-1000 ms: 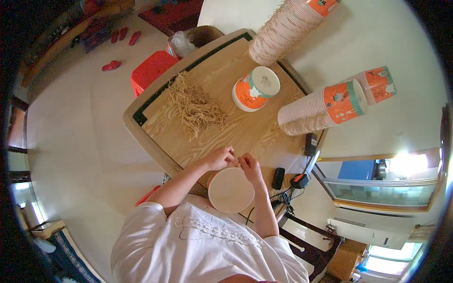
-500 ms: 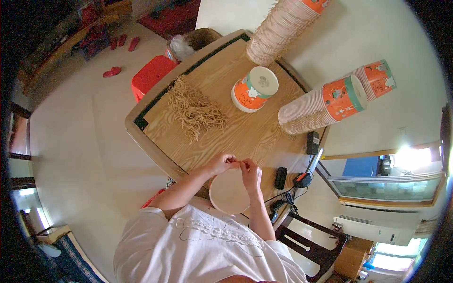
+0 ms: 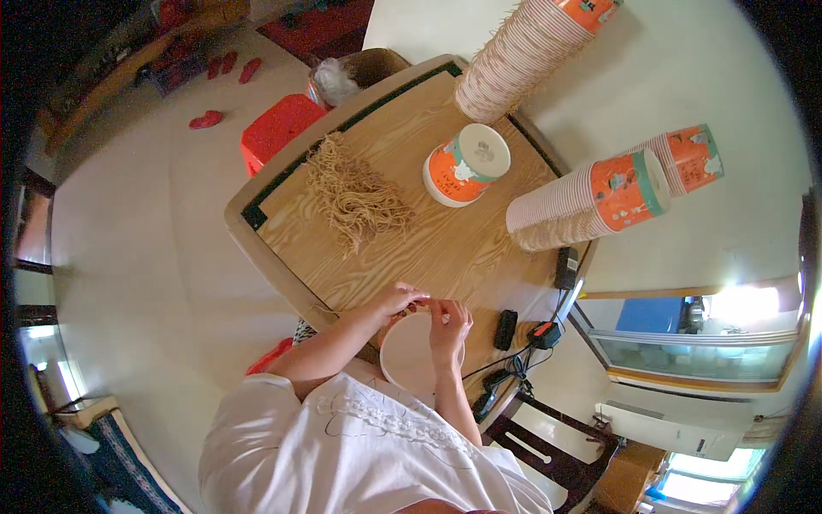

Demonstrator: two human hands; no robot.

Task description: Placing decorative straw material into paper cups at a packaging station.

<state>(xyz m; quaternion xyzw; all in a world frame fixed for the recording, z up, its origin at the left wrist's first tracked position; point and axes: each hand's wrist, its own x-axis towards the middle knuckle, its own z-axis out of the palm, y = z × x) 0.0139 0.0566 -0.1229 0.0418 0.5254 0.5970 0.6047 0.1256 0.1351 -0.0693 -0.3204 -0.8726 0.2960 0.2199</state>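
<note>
Twine heap point(image 3: 358, 195): one, ahead-left on the counter point(image 3: 445, 253), long axis slanting toward the left hand, the nearer one.
Left hand point(image 3: 401, 298): fingertips meeting the right's; pinching anything? I can't tell.
Paper bucket point(image 3: 411, 355): one, bodyward of both hands.
Right hand point(image 3: 451, 325): fingers bent; grip unclear.
Inverted bucket point(image 3: 467, 164): one.
Bucket stacks point(image 3: 556, 210): three.
</note>
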